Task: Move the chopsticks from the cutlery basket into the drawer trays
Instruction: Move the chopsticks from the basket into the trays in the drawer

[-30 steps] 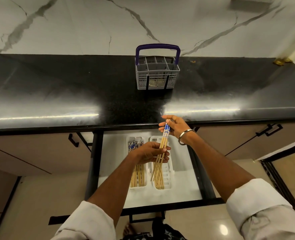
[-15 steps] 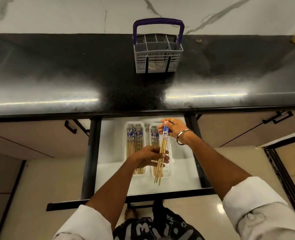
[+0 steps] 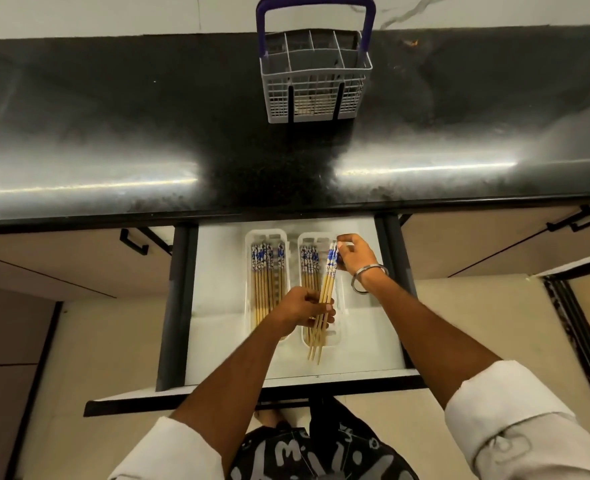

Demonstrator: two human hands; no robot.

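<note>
Chopsticks (image 3: 325,296), a small bundle with blue-patterned tops, now hang lower than half a second ago, down over the right tray (image 3: 336,336) inside the open drawer (image 3: 217,327) rather than level with its front edge, and the view has tipped further down so less wall shows. The black desk (image 3: 113,133) spans the whole width, glossy with two bright streaks of reflected light, under a pale marble wall; beige cabinet fronts with dark handles flank the drawer, and cream floor lies below. One grey cutlery basket (image 3: 316,95) with a purple handle stands at the back of the desk, well apart from the drawer. Two white trays lie side by side in the drawer, the left tray (image 3: 250,306) and the right, each holding chopsticks too many to count. The left hand (image 3: 300,308) is closed around the bundle's middle; the right hand (image 3: 354,254), wearing one metal bangle (image 3: 368,280), pinches its patterned tops.
</note>
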